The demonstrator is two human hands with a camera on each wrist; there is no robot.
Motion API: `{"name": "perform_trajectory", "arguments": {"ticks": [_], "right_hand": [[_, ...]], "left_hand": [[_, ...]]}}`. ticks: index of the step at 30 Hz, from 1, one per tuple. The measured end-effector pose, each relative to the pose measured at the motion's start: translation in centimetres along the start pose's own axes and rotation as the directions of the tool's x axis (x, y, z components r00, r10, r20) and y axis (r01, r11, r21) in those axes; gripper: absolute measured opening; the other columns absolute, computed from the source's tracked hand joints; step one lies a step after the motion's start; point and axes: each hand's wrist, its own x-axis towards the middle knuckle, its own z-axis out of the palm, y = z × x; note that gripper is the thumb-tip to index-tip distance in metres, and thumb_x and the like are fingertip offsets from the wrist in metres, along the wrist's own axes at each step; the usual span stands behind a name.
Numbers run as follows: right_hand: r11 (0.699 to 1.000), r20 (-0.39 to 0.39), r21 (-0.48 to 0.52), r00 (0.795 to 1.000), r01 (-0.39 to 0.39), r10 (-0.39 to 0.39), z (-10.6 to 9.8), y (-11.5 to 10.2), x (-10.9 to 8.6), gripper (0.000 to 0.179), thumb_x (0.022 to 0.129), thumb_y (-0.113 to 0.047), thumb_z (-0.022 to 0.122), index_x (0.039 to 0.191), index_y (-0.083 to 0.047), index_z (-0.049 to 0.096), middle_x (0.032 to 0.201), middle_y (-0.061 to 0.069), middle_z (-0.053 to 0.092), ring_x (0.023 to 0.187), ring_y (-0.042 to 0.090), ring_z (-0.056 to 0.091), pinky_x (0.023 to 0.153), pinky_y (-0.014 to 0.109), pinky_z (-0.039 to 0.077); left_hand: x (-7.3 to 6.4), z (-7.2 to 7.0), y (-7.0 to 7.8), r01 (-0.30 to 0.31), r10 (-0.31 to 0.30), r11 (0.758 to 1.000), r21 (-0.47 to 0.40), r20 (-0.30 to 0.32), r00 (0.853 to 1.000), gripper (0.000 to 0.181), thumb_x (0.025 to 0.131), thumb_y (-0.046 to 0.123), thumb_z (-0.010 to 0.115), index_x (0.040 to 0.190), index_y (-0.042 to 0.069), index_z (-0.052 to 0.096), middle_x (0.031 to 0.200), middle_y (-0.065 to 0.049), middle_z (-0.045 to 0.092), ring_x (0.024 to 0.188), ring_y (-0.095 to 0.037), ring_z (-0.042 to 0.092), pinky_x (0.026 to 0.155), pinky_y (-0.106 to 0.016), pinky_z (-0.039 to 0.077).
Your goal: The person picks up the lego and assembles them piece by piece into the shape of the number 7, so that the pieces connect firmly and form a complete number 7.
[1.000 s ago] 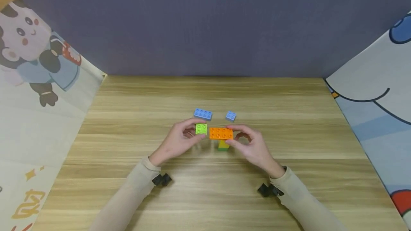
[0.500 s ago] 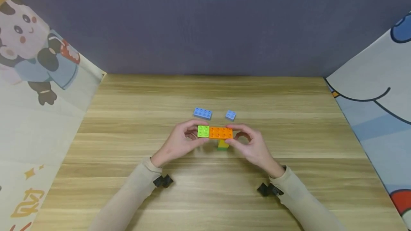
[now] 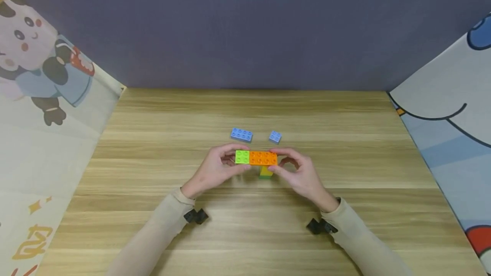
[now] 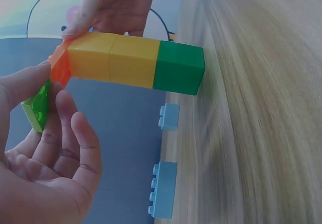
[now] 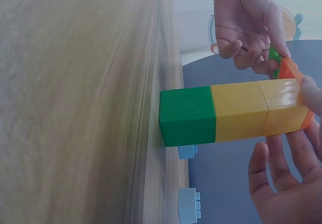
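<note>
My left hand [image 3: 212,169] pinches a small lime-green toy brick [image 3: 242,156] between thumb and fingers. With thumb and forefinger, my right hand [image 3: 303,176] holds the far end of a longer orange brick [image 3: 263,158]. The two bricks meet end to end, studs up, in the head view. The orange brick tops an upright stack: two yellow bricks [image 4: 111,60] above a dark green brick [image 4: 179,67] at the table. From above, most of that stack is hidden beneath the orange brick. The lime brick's underside hangs over open space left of the stack.
Behind the hands, a long light-blue brick [image 3: 241,135] and a small light-blue brick [image 3: 275,136] lie on the wooden table [image 3: 345,139]. A dark partition [image 3: 253,29] rises at the table's back edge, with printed sheets on both sides.
The lime-green brick in my left hand has moved right, closing the gap to the orange brick's left end. My right hand has stayed nearly still on the orange brick.
</note>
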Motion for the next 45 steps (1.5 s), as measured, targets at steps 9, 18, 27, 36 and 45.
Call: {"name": "perform_trajectory", "arguments": {"ticks": [9,18,27,36,45], "right_hand": [[1.0,-0.007,0.005,1.0,0.011,-0.011,0.06,-0.16,0.06,0.043,0.079,0.008,0.077,0.119,-0.002,0.066,0.119,0.016,0.07,0.105,0.004,0.062,0.077,0.025,0.057],[1.0,-0.016,0.008,1.0,0.013,-0.013,0.3,-0.19,0.03,0.044,0.077,0.011,0.077,0.119,0.001,0.066,0.118,0.018,0.07,0.103,0.004,0.062,0.076,0.027,0.057],[1.0,-0.021,0.007,0.999,0.024,-0.024,0.31,-0.17,-0.12,0.042,0.08,0.005,0.078,0.119,-0.003,0.067,0.118,0.015,0.071,0.1,0.007,0.062,0.076,0.025,0.057],[1.0,-0.014,-0.023,1.0,0.015,-0.015,0.33,-0.35,0.07,0.04,0.081,0.002,0.078,0.119,-0.005,0.067,0.117,0.013,0.072,0.102,0.005,0.062,0.075,0.028,0.057],[0.994,0.016,-0.105,0.999,-0.031,0.033,0.11,-1.0,0.27,0.036,0.084,-0.008,0.079,0.118,-0.012,0.068,0.116,0.004,0.072,0.101,0.009,0.063,0.075,0.034,0.058]], "left_hand": [[0.31,0.04,-0.23,-0.008,0.008,1.0,-0.006,0.0,1.0,0.042,0.083,0.021,0.081,0.122,0.014,0.067,0.112,-0.004,0.072,0.081,-0.018,0.066,0.071,-0.033,0.058],[0.32,0.18,-0.28,0.003,-0.003,1.0,-0.015,0.005,1.0,0.041,0.082,0.021,0.082,0.121,0.014,0.069,0.113,-0.004,0.073,0.085,-0.017,0.069,0.075,-0.034,0.059],[0.32,0.6,-0.5,-0.033,0.033,0.999,-0.001,-0.025,0.999,0.04,0.082,0.02,0.082,0.119,0.015,0.07,0.112,-0.002,0.074,0.085,-0.017,0.07,0.073,-0.033,0.059],[0.35,0.5,-0.73,-0.044,0.043,0.999,0.0,-0.032,0.999,0.04,0.082,0.021,0.082,0.12,0.015,0.07,0.113,-0.001,0.073,0.086,-0.017,0.069,0.075,-0.034,0.059],[0.31,0.4,-0.68,-0.043,0.043,0.999,-0.001,-0.031,0.999,0.04,0.082,0.022,0.082,0.119,0.016,0.07,0.114,-0.001,0.073,0.086,-0.017,0.069,0.075,-0.033,0.059]]}}
